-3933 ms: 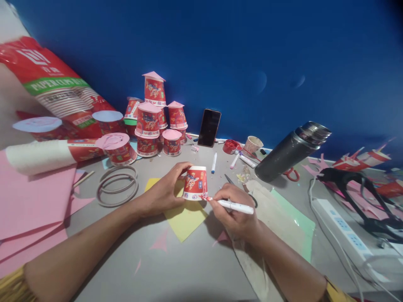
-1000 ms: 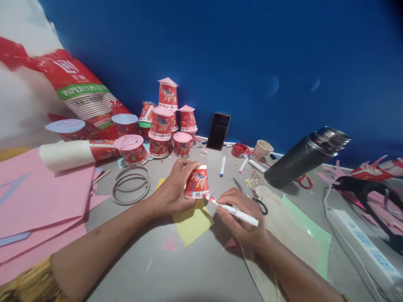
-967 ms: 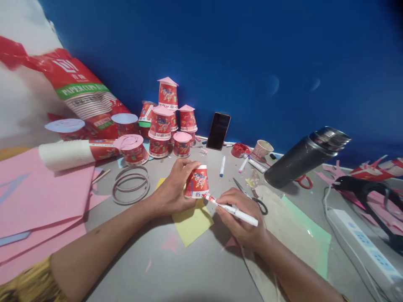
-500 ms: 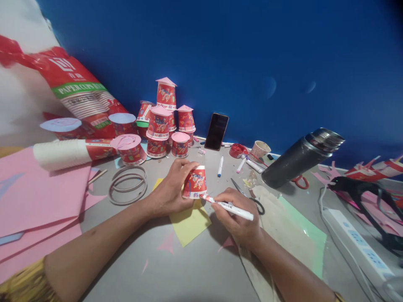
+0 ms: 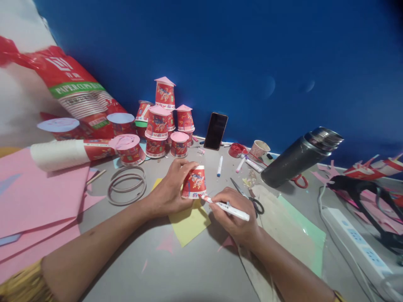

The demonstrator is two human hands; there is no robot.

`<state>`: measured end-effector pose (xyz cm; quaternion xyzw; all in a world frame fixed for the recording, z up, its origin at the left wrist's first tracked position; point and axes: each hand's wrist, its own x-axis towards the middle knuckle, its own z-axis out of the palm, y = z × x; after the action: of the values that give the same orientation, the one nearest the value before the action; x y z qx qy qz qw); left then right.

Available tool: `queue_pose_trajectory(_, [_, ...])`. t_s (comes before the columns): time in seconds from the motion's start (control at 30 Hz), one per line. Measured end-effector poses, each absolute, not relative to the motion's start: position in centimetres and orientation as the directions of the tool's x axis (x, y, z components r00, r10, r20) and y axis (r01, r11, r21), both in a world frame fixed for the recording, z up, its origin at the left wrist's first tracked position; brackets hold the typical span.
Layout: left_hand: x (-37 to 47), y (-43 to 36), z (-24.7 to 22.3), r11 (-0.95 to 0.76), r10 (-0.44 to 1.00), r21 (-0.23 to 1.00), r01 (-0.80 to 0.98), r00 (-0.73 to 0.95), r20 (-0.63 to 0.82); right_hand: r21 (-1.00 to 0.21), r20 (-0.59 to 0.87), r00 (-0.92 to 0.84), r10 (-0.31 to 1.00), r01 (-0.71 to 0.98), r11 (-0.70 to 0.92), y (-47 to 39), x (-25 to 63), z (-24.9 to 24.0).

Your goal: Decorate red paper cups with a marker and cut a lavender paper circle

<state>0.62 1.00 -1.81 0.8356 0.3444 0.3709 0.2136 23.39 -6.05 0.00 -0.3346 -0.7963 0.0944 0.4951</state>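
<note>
A red printed paper cup (image 5: pixel 195 183) is gripped by my left hand (image 5: pixel 172 184), thumb and fingers around its left side. The cup is upside down, its white rim band at the bottom. In my right hand (image 5: pixel 236 214) a white marker (image 5: pixel 232 210) is pinched, its red tip end at the lower right edge of the cup's band. Whether the tip touches the paper I cannot tell for certain. Below the cup lies a sheet of yellow paper (image 5: pixel 189 226). Scissors (image 5: pixel 247 195) with black handles rest just beyond my right hand.
Decorated cups (image 5: pixel 157 122) stand stacked at the back, near a leaning phone (image 5: pixel 216 131). A blue-tipped marker (image 5: pixel 219 166) lies ahead. On the right are a dark flask (image 5: pixel 299 159) and a power strip (image 5: pixel 355 241); on the left, pink paper (image 5: pixel 40 193) and grey rings (image 5: pixel 126 185).
The marker's back end has shifted slightly left and its tip sits a little further left along the cup's band. My left hand still holds the cup nearly in place.
</note>
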Motion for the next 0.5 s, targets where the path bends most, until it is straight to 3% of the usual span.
queue_pose_trajectory(0.5, [0.58, 1.03, -1.86, -0.683, 0.724, 0.605, 0.410, 0.494, 0.481, -0.483, 0.716, -0.279, 0.640, 0.464, 0.743, -6.11, 23.51, 0.21])
